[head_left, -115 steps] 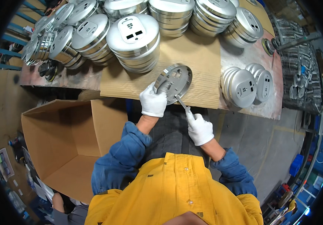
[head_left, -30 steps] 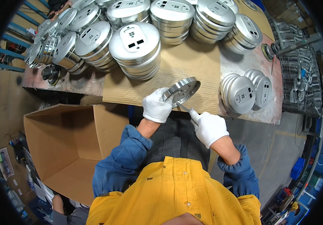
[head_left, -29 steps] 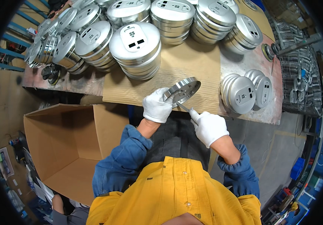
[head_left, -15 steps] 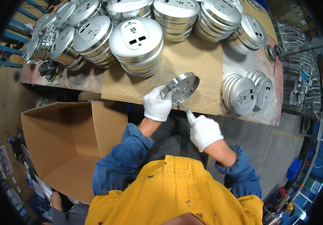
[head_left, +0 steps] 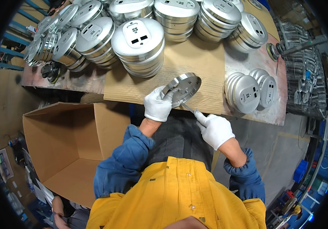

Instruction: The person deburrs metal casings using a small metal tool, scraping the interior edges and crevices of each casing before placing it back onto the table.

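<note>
While the left hand (head_left: 157, 107) pinches the metal disc (head_left: 182, 89) tilted by its near rim, the right hand (head_left: 214, 129) is closed around a thin tool (head_left: 188, 108) touching the disc's edge. I'd keep the grip firm so the tool can't skid.

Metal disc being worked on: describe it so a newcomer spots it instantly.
On the cardboard sheet covering the workbench, find the near edge. The left hand holds a round metal disc tilted there, unlike the stacked discs behind it.
</note>
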Demonstrator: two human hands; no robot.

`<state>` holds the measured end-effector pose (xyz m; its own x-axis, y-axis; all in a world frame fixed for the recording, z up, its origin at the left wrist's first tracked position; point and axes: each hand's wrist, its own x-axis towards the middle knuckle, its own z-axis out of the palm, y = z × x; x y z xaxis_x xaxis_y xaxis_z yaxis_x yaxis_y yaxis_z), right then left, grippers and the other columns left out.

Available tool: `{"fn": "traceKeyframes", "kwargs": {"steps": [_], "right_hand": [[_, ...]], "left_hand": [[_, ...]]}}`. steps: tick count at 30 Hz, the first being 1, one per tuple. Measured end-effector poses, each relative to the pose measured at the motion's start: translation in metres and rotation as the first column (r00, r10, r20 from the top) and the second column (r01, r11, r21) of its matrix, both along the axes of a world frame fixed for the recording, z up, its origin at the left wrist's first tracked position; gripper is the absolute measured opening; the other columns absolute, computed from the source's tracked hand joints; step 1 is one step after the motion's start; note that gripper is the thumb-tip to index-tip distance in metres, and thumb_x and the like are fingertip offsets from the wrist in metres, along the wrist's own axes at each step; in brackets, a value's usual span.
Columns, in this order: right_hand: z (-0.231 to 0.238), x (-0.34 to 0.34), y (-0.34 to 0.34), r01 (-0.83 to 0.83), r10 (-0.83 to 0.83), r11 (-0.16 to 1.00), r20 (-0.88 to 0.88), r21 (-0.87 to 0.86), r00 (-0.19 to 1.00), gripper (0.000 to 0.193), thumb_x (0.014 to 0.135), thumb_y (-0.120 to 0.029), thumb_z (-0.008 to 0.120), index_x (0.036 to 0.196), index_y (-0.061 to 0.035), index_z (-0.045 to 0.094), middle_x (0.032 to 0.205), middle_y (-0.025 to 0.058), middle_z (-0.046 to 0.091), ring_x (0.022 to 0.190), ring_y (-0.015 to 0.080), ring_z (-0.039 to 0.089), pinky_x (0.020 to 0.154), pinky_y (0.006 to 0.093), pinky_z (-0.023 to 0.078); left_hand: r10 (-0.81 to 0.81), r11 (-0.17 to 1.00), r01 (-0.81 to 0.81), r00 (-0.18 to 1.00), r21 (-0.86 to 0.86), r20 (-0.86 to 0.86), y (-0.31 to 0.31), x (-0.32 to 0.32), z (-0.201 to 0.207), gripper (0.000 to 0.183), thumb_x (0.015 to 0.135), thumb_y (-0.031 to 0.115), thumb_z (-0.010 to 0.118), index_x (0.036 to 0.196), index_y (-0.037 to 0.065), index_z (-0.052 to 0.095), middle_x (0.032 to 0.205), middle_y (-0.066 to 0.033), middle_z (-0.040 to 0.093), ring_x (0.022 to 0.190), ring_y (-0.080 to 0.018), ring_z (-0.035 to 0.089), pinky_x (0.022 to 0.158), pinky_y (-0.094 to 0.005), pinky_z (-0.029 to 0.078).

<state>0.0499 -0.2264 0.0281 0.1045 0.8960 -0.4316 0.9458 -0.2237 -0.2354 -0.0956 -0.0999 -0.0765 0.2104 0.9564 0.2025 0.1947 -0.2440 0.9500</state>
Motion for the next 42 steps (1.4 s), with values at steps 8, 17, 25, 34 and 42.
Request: {"fn": "traceKeyframes", "kwargs": {"steps": [8,17,25,34,42], "right_hand": [[0.0,-0.003,0.011,-0.069,0.069,0.997,0.013,0.041,0.998,0.033,0.089,-0.022,0.052,0.121,-0.0132,0.057,0.074,0.016,0.063,0.069,0.0347,0.062,0.061,0.0435,0.048],[0.02,-0.001,0.043,-0.206,0.204,0.972,-0.027,-0.11,0.979,0.036,0.084,-0.012,0.049,0.117,-0.0032,0.057,0.077,0.0187,0.065,0.07,0.0356,0.064,0.062,0.0448,0.051],[-0.03,-0.031,-0.011,-0.033,0.028,0.994,0.047,0.106,0.999,0.056,0.079,-0.009,0.05,0.134,-0.0051,0.045,0.076,0.0173,0.057,0.059,0.0326,0.061,0.056,0.0431,0.052],[-0.118,-0.03,-0.03,0.539,-0.249,0.456,-0.479,0.708,0.841,0.062,0.082,-0.005,0.067,0.139,-0.0088,0.042,0.07,0.0093,0.057,0.055,0.0165,0.054,0.058,0.0291,0.049],[-0.071,-0.031,0.023,0.973,-0.405,0.208,-0.914,-0.096,-0.004,0.066,0.082,-0.001,0.066,0.141,-0.0036,0.037,0.077,0.0028,0.058,0.049,0.005,0.045,0.042,0.0199,0.038]], "left_hand": [[-0.027,0.988,0.043,0.994,0.148,-0.104,-0.002,-0.002,0.012,0.02,0.075,0.019,0.076,0.086,0.004,0.067,0.071,-0.0099,0.064,0.055,-0.0239,0.059,0.054,-0.0318,0.048],[-0.035,0.986,0.048,0.996,0.161,-0.084,-0.002,-0.003,0.006,0.022,0.075,0.02,0.076,0.086,0.003,0.066,0.07,-0.01,0.064,0.054,-0.0233,0.059,0.053,-0.0309,0.048],[0.084,0.996,-0.083,0.997,-0.024,0.001,-0.003,0.004,0.006,0.02,0.079,0.014,0.073,0.088,-0.002,0.066,0.071,-0.0126,0.065,0.057,-0.0165,0.06,0.057,-0.0272,0.048],[0.181,0.948,-0.144,0.978,-0.282,0.108,-0.003,0.005,0.005,0.028,0.081,0.017,0.073,0.093,-0.007,0.065,0.081,-0.011,0.07,0.072,-0.0108,0.061,0.069,-0.0272,0.048],[0.069,0.88,0.063,0.964,-0.47,0.258,-0.019,0.007,0.013,0.03,0.085,0.02,0.07,0.102,-0.005,0.066,0.087,-0.0064,0.068,0.074,-0.0095,0.058,0.068,-0.0252,0.047]]}}
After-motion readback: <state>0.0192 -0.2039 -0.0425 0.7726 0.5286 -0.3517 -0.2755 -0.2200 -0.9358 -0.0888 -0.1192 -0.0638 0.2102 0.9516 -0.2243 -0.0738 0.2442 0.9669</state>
